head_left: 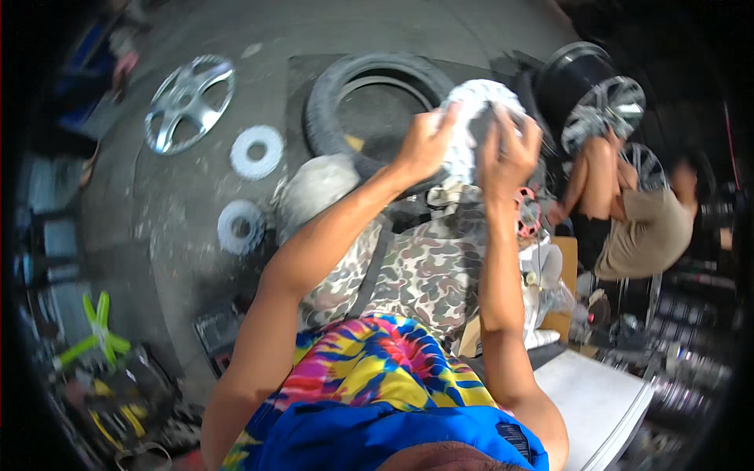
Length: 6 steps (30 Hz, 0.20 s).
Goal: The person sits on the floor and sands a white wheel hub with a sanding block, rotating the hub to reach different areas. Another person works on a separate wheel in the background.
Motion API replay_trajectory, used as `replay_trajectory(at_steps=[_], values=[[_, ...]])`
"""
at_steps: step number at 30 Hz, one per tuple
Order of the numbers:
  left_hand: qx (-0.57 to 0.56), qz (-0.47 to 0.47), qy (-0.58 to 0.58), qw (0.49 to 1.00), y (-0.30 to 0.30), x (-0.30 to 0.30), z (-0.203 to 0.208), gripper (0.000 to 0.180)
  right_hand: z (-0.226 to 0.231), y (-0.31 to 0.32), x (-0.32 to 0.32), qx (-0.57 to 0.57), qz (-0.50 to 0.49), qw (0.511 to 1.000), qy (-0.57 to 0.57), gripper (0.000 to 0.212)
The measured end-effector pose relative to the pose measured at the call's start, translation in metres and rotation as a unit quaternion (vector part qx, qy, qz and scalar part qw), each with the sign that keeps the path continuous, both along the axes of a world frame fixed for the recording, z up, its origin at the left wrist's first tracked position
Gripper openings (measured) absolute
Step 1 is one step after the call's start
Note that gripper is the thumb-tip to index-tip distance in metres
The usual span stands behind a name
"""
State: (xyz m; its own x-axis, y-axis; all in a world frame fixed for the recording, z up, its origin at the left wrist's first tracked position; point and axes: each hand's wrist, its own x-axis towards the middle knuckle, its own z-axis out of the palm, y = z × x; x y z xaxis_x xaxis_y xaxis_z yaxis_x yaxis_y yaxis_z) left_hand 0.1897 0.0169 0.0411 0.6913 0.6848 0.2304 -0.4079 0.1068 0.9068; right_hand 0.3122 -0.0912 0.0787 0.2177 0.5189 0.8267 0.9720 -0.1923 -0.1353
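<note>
Over my camouflage-covered lap I hold up a pale silver, ring-shaped disc with a wavy edge (475, 92), bright with glare and slightly blurred. My left hand (428, 145) is closed on its left edge, thumb up along the rim. At the right side of the same disc, my right hand (506, 157) is closed, fingers bent across it. A dark patch shows in the disc's middle beside the right fingers; whether it is the hole or a dark pad, I cannot tell. Two similar grey ring discs, one farther (271, 153) and one nearer (223, 228), lie on the floor to the left.
A black tyre (323, 118) lies beyond my hands. A silver spoked wheel cover (192, 114) rests at the far left. On the right, another person (648, 235) sits by a shiny wheel (620, 106). A white box top (585, 400) and a lime-green spoked part (100, 334) are nearer.
</note>
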Motion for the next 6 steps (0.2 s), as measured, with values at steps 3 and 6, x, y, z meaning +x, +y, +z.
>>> replay_trajectory(at_steps=[3,6], values=[[-0.003,0.011,0.027,1.000,0.008,-0.003,0.001,0.079,0.014,0.037,0.002,0.040,-0.033,0.996,0.070,0.027],[0.046,0.096,0.093,0.990,0.020,-0.003,-0.013,0.090,0.008,0.039,-0.009,-0.005,0.053,0.998,0.040,0.028]])
